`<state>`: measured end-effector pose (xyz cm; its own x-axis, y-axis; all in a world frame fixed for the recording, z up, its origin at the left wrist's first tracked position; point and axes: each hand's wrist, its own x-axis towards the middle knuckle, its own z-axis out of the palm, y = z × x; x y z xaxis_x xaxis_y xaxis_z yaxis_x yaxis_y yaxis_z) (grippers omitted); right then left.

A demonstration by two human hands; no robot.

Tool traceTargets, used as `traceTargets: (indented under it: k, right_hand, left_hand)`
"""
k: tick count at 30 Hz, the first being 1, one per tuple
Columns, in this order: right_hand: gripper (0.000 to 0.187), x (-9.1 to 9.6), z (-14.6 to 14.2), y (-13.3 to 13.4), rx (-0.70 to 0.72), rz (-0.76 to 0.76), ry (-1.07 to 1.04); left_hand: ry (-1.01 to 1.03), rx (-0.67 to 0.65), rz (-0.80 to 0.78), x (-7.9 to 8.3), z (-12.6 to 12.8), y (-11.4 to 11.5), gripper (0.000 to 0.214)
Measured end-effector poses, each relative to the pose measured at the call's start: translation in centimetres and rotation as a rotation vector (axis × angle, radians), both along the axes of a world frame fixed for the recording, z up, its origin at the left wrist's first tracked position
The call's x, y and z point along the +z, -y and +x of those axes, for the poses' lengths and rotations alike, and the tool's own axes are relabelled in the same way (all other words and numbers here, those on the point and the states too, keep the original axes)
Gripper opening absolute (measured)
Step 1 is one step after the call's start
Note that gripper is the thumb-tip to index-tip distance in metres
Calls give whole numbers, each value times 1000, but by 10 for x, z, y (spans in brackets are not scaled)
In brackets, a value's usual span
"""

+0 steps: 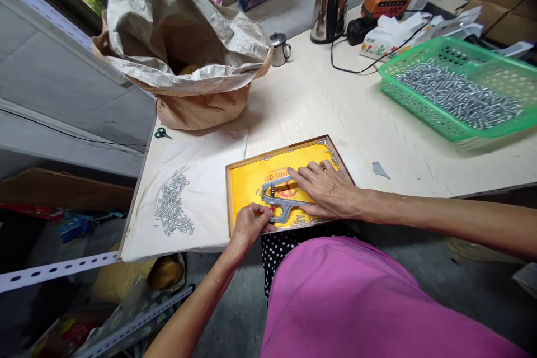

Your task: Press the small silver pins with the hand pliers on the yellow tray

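A shallow tray [229,201] with a yellow bottom lies at the table's front edge. In it is a grey two-armed hand tool [285,202] with a coil spring and a hooked end. My right hand [325,187] is closed over the tool's right end, fingers across its arms. The fingers of my left hand [251,222] pinch at the hooked end, beside a small red part [272,208]. What lies between those fingertips is hidden. Several small silvery metal pieces [333,154] are scattered along the tray's edges.
A pile of small metal pieces [173,204] lies on the white cloth to the left, near green-handled scissors [161,133]. Behind stand a large open woven sack [205,106], a metal cup [279,50] and a kettle [330,5]. A green basket [419,114] of metal pieces sits right.
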<state>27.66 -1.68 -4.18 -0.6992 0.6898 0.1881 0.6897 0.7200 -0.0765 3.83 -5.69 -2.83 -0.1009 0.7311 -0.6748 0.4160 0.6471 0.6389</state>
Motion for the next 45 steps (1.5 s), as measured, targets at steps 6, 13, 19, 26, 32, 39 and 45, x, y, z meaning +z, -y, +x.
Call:
traceTargets:
  k: [6, 13, 19, 26, 32, 39, 45]
  right_hand:
    - [79, -3, 0, 11, 24, -43, 25]
    - [59, 9, -16, 10, 133, 119, -75]
    - [44, -1, -17, 1, -19, 211, -82]
    - [25, -9, -10, -17, 198, 172, 48]
    - [46, 5, 2, -25, 151, 122, -106]
    - [44, 19, 35, -54, 108, 91, -276]
    - [48, 13, 56, -82, 95, 133, -279]
  left_hand:
    - [-491, -282, 606, 3, 5, 22, 24]
    - [-822, -733, 999, 7, 37, 6, 78]
    - [-873, -739, 951, 4, 36, -11, 57]
    - [-875, -855, 754, 10, 38, -21, 30]
    - [-776, -790, 1051, -1, 37, -21, 53]
    - [-725, -1082, 1175, 20, 46, -11, 26]
    - [-632, -1081, 1256, 35, 42, -14, 23]
